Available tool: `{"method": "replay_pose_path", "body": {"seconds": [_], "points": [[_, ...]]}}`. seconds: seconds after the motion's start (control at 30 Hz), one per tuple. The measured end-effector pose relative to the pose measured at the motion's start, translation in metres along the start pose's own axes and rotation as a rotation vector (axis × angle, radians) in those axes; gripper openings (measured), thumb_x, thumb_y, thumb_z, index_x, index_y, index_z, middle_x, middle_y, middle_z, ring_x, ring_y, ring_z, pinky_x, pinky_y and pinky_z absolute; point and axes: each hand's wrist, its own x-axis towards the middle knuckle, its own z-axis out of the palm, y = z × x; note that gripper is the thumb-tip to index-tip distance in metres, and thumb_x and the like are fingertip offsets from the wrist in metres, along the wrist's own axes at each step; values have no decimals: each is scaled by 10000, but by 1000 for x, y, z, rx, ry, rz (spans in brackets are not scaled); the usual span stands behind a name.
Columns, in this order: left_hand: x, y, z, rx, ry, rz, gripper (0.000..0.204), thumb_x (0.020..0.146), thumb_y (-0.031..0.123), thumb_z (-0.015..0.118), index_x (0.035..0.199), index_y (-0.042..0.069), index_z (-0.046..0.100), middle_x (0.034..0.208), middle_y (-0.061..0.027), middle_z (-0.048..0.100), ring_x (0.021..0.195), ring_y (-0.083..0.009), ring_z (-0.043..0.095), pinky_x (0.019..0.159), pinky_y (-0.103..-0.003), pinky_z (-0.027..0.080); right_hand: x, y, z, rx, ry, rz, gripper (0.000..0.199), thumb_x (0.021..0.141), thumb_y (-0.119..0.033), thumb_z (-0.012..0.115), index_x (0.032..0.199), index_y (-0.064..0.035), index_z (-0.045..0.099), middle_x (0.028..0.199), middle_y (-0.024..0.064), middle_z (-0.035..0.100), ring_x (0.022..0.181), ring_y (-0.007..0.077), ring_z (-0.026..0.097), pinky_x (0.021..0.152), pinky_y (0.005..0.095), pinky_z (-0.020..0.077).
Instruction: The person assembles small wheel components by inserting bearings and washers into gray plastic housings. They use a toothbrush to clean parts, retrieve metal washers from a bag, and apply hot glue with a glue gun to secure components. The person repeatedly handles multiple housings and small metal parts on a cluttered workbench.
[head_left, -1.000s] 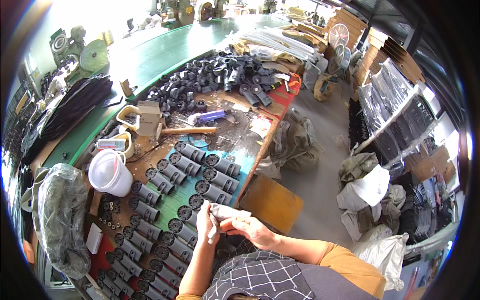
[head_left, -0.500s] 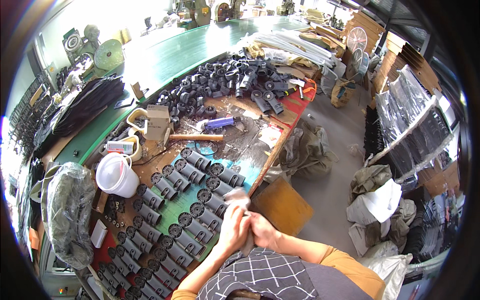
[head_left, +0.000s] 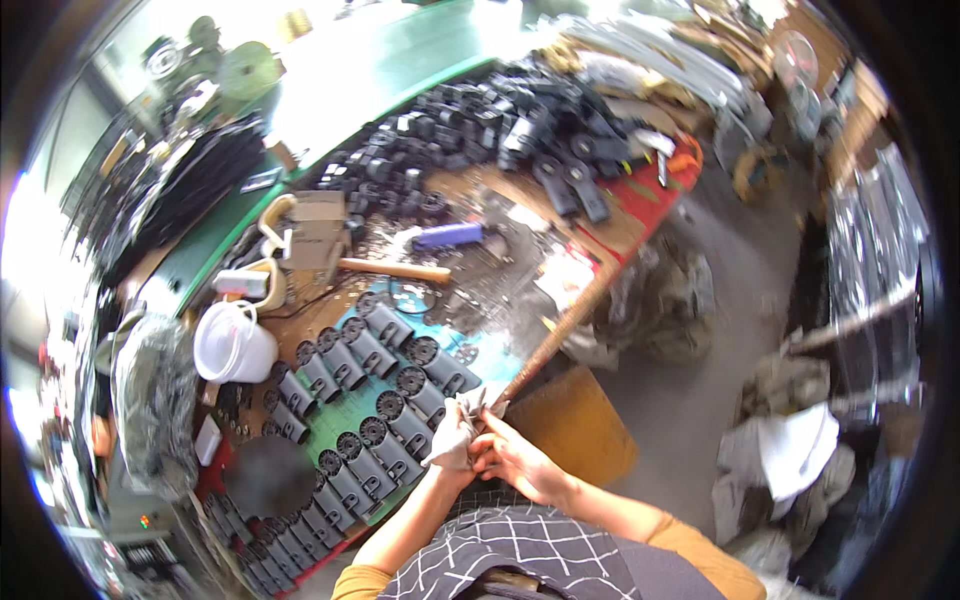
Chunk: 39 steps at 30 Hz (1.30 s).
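A light grey cloth glove (head_left: pixel 453 437) covers my left hand (head_left: pixel 462 428), which is held up over the bench's near right edge. The fingers inside it are smeared and hard to make out. My right hand (head_left: pixel 515 462) is bare and presses against it from the right, thumb and fingers bent onto the cloth. Just beyond and left of both hands lie rows of grey plastic tubular housings (head_left: pixel 402 425) with round dark ends. None of these is in either hand.
Loose black parts (head_left: pixel 420 135) heap up at the back. A wooden-handled hammer (head_left: pixel 395 269), a purple tool (head_left: pixel 448 235), a white bucket (head_left: pixel 235 345) and a cardboard box (head_left: pixel 315 230) stand midway. A yellow-brown board (head_left: pixel 575 425) lies right of the bench. Sacks (head_left: pixel 790 450) pile up farther right.
The cloth, bunched between both hands before, now lies over my left hand. My right hand has opened out slightly from its clasp. The view has shifted and blurred.
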Motion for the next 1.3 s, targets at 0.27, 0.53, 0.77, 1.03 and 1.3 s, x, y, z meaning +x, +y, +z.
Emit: {"method": "replay_pose_path", "body": {"seconds": [0.27,0.53,0.77,1.03,1.3], "points": [[-4,-2,-51,-22,106,-197,431,1030,401,422,660,184,387,563,39,352,492,-139,405,576,-316,459,4,45,-5,-798,15,-142,436,961,-320,609,1258,-2,598,1192,125,635,1132,207,574,1014,343,421],[13,57,-74,339,215,32,301,932,431,630,864,168,500,660,43,441,538,-59,440,423,-196,374,-48,91,-170,-769,1053,-293,323,875,-288,673,1073,-33,689,937,107,707,824,188,657,781,321,535],[7,91,-145,510,102,54,180,963,333,585,981,155,599,767,74,516,642,-52,493,552,-212,442,-130,243,-393,55,1666,93,1045,804,-703,594,1412,106,337,1418,280,431,1344,368,394,1086,423,341],[92,222,-245,1347,550,452,515,958,424,571,1336,85,488,1244,-89,570,1041,-243,577,860,-371,488,-269,264,-474,55,1688,69,930,870,-679,532,1427,49,373,1436,187,456,1311,296,448,1080,401,354],[188,234,-52,1280,501,686,534,961,309,583,1376,11,427,1288,-142,540,1117,-240,550,956,-353,446,-317,277,-459,93,1800,407,703,905,-436,613,1392,42,443,1489,195,397,1399,271,347,1149,380,267]]}}
